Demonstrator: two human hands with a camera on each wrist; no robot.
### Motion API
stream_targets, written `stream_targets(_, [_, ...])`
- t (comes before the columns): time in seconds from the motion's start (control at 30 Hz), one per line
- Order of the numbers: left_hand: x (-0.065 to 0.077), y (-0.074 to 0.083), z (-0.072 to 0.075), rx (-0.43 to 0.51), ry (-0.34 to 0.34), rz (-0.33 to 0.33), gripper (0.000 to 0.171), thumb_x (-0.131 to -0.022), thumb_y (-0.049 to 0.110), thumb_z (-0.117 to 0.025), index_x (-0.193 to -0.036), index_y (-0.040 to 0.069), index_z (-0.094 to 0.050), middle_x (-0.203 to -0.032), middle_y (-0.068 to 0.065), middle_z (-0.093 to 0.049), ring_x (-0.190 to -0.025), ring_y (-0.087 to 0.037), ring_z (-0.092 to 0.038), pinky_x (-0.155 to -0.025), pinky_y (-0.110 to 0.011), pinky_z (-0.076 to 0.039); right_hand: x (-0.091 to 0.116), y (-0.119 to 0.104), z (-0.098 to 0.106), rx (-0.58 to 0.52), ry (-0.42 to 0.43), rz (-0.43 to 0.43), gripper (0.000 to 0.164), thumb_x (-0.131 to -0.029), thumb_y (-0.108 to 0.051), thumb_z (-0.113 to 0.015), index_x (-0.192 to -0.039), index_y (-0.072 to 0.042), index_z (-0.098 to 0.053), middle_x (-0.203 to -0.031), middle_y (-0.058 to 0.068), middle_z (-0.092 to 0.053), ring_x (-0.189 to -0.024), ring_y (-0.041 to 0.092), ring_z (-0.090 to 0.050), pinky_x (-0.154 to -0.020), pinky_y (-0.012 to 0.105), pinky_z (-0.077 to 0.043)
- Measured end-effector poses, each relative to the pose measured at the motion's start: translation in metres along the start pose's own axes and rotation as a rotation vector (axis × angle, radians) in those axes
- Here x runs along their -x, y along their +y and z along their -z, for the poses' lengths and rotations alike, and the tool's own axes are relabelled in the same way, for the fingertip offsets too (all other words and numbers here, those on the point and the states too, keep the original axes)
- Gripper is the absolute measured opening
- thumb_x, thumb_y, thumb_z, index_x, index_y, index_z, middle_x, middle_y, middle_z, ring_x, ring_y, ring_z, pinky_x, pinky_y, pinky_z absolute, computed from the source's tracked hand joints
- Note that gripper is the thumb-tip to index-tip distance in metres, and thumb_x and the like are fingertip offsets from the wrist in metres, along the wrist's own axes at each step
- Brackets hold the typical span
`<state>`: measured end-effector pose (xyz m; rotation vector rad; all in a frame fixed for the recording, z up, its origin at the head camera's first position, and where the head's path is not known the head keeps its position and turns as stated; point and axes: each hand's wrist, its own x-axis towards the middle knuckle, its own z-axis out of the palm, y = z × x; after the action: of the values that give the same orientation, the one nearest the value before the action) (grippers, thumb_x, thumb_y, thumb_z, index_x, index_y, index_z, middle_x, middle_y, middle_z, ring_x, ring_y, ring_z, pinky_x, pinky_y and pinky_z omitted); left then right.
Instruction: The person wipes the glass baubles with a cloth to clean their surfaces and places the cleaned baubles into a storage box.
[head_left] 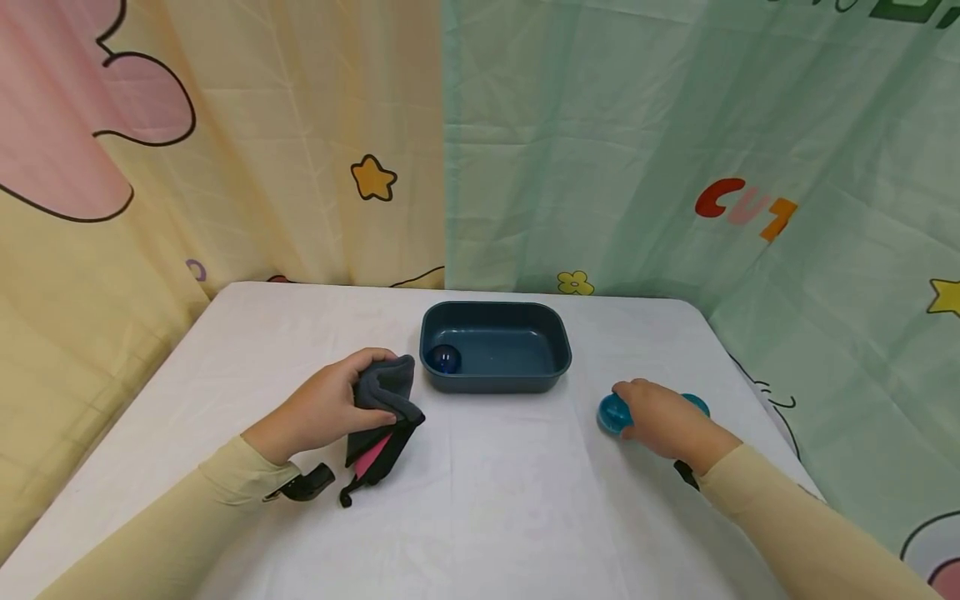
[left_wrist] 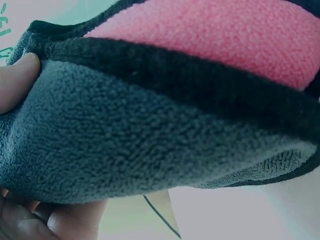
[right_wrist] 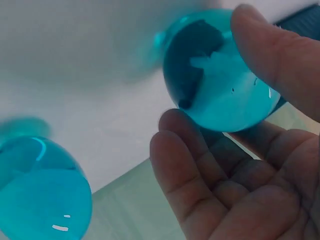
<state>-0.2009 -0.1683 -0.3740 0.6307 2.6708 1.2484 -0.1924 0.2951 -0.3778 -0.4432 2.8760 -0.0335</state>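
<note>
My left hand [head_left: 326, 412] grips a folded grey fleece cloth [head_left: 382, 387] with black edging and a pink side, left of the middle of the table. In the left wrist view the cloth [left_wrist: 125, 130] fills most of the picture, and the thumb presses near its black edge. Over on the right, my right hand [head_left: 667, 421] holds a clear teal ball [right_wrist: 220, 75] between thumb and fingers, at the table surface. A second teal ball [right_wrist: 42, 192] lies apart from the fingers; in the head view the hand partly hides it.
A dark blue-green rectangular tub [head_left: 495, 383] stands toward the back of the white-covered table [head_left: 480, 500]. Inside its near left corner sits a dark blue ball [head_left: 445, 358]. Printed curtains [head_left: 570, 150] hang behind and beside the table.
</note>
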Motion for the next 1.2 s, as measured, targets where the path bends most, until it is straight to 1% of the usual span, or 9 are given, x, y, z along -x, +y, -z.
stream_targets(0.2, [0.0,-0.001,-0.001,0.003,0.006,-0.014,0.069,-0.085,0.019,-0.09,-0.143,0.016,-0.053,-0.127,-0.018,-0.07,-0.106,-0.027,-0.067,-0.091,-0.042,-0.059,0.005,-0.008,-0.002,-0.04,0.015,-0.036,0.064,-0.093,-0.021,-0.082,-0.143,0.008,-0.052,-0.139,0.029,-0.06,-0.127,0.045,-0.06,-0.104,0.058,-0.054])
stream_targets(0.33, [0.0,0.003,-0.003,0.039,0.008,-0.031,0.07,-0.084,0.015,-0.09,-0.142,0.018,-0.053,-0.125,-0.015,-0.071,-0.103,-0.025,-0.068,-0.087,-0.037,-0.059,0.011,-0.029,0.005,-0.079,0.029,-0.025,0.067,-0.091,-0.025,-0.084,-0.145,0.002,-0.053,-0.141,0.024,-0.062,-0.128,0.043,-0.061,-0.103,0.057,-0.055])
stream_targets(0.53, [-0.003,0.021,-0.008,0.182,-0.032,-0.074,0.07,-0.086,0.012,-0.088,-0.146,0.015,-0.051,-0.13,-0.021,-0.066,-0.106,-0.028,-0.068,-0.082,-0.031,-0.062,0.014,-0.077,0.023,-0.231,0.096,0.095,0.062,-0.092,-0.022,-0.084,-0.144,-0.009,-0.054,-0.138,0.011,-0.062,-0.122,0.03,-0.066,-0.101,0.05,-0.059])
stream_targets(0.63, [-0.006,0.031,-0.015,0.269,-0.069,-0.103,0.07,-0.087,0.01,-0.087,-0.147,0.013,-0.05,-0.133,-0.023,-0.065,-0.109,-0.03,-0.069,-0.085,-0.032,-0.063,0.012,-0.101,0.027,-0.307,0.158,0.18,0.061,-0.092,-0.02,-0.084,-0.144,-0.011,-0.053,-0.138,0.008,-0.061,-0.118,0.024,-0.066,-0.099,0.046,-0.06])
stream_targets(0.73, [-0.01,0.04,-0.023,0.318,-0.091,-0.126,0.07,-0.086,0.007,-0.086,-0.146,0.014,-0.05,-0.133,-0.022,-0.065,-0.109,-0.03,-0.069,-0.086,-0.032,-0.063,0.009,-0.121,0.028,-0.362,0.241,0.268,0.064,-0.091,-0.019,-0.084,-0.146,-0.011,-0.052,-0.139,0.007,-0.06,-0.119,0.023,-0.066,-0.099,0.042,-0.061])
stream_targets(0.83, [-0.012,0.049,-0.031,0.338,-0.104,-0.164,0.07,-0.086,0.008,-0.087,-0.146,0.016,-0.05,-0.134,-0.018,-0.066,-0.111,-0.028,-0.069,-0.088,-0.032,-0.063,0.005,-0.136,0.029,-0.391,0.323,0.344,0.067,-0.09,-0.018,-0.085,-0.148,-0.009,-0.051,-0.142,0.007,-0.057,-0.123,0.021,-0.064,-0.1,0.039,-0.06])
stream_targets(0.97, [-0.012,0.056,-0.039,0.355,-0.111,-0.207,0.073,-0.086,0.008,-0.087,-0.148,0.016,-0.049,-0.138,-0.014,-0.066,-0.117,-0.027,-0.068,-0.092,-0.03,-0.061,0.001,-0.15,0.027,-0.379,0.422,0.431,0.067,-0.09,-0.012,-0.085,-0.147,-0.005,-0.05,-0.143,0.01,-0.056,-0.124,0.021,-0.063,-0.102,0.038,-0.059])
stream_targets(1.13, [-0.011,0.059,-0.044,0.347,-0.092,-0.24,0.081,-0.085,0.008,-0.088,-0.154,0.015,-0.045,-0.144,-0.011,-0.064,-0.123,-0.024,-0.068,-0.094,-0.029,-0.06,0.0,-0.16,0.022,-0.376,0.525,0.468,0.067,-0.088,-0.006,-0.085,-0.144,0.0,-0.049,-0.141,0.015,-0.059,-0.12,0.024,-0.066,-0.099,0.039,-0.06])
stream_targets(1.2, [-0.01,0.06,-0.044,0.309,-0.072,-0.261,0.082,-0.085,0.009,-0.089,-0.154,0.016,-0.046,-0.146,-0.008,-0.064,-0.124,-0.022,-0.068,-0.096,-0.028,-0.059,0.001,-0.16,0.02,-0.383,0.565,0.476,0.066,-0.087,-0.005,-0.086,-0.142,0.001,-0.05,-0.139,0.016,-0.061,-0.12,0.025,-0.066,-0.098,0.04,-0.06])
